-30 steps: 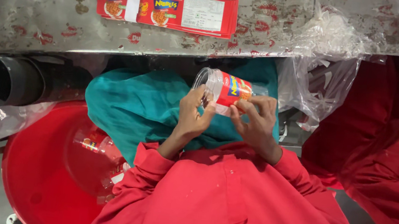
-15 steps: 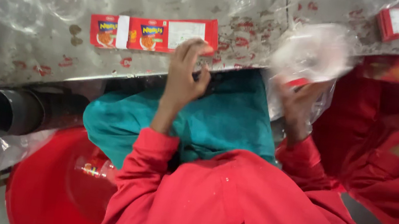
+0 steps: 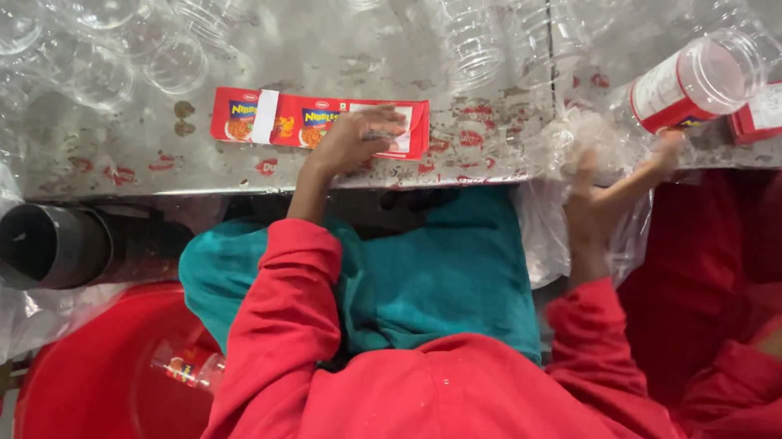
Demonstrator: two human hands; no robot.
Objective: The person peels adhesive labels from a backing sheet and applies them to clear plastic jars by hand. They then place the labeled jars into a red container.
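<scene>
**Left hand on the labels, right hand by the jar**

Your left hand (image 3: 353, 139) lies on the red label strip (image 3: 318, 123) at the metal table's (image 3: 335, 31) near edge, fingers spread flat over its right end, not gripping. Your right hand (image 3: 607, 183) is up at the table edge, fingers loosely open against crinkled clear plastic (image 3: 562, 141), just below 1 labelled jar (image 3: 696, 84) lying on its side.

Person wears a bright red long-sleeved garment; sleeves end at the wrists. Left hand (image 3: 353, 140) and right hand (image 3: 607, 183) are bare.
</scene>
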